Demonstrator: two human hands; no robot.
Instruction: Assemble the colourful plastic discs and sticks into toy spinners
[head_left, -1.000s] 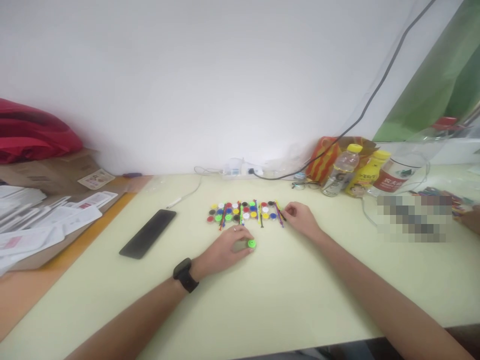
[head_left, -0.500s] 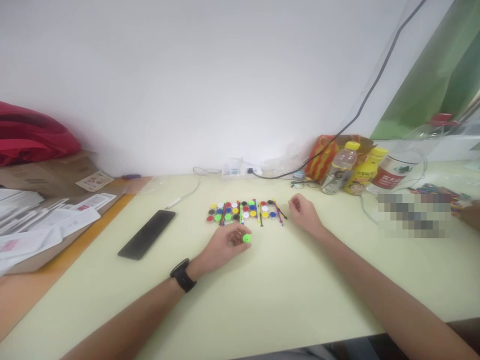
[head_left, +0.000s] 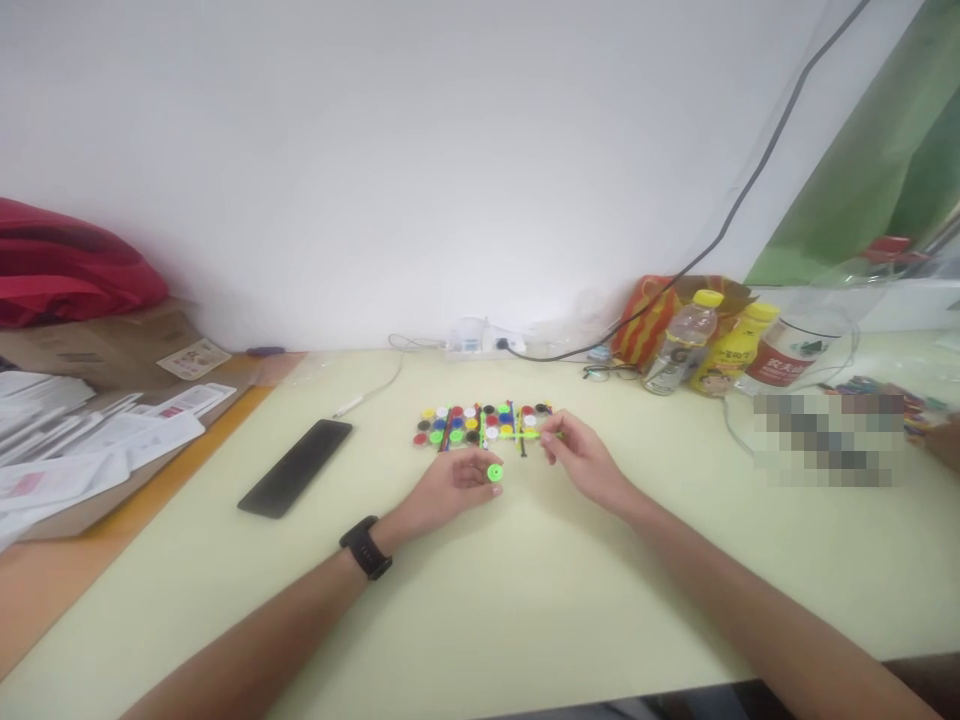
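Observation:
My left hand (head_left: 454, 490), with a black watch on its wrist, pinches a small bright green disc (head_left: 495, 473) with a hole in its middle. Between the fingertips of my right hand (head_left: 585, 460) is a thin green stick (head_left: 521, 435), held nearly level and pointing left above the disc. Just beyond both hands, rows of small round discs (head_left: 441, 424) in several colours lie on the table. Thin coloured sticks (head_left: 483, 430) lie across and between these groups. My right hand hides the right end of the rows.
A dark phone (head_left: 296, 468) lies to the left near a white cable. Packets and papers (head_left: 97, 450) sit by a cardboard box (head_left: 105, 350). Bottles (head_left: 682, 340) and a red-yellow bag (head_left: 641, 320) stand at the back right. A power strip (head_left: 480, 338) is against the wall.
My right hand has moved left from beside the right end of the rows and now holds a green stick. My left hand stays almost in place with the green disc.

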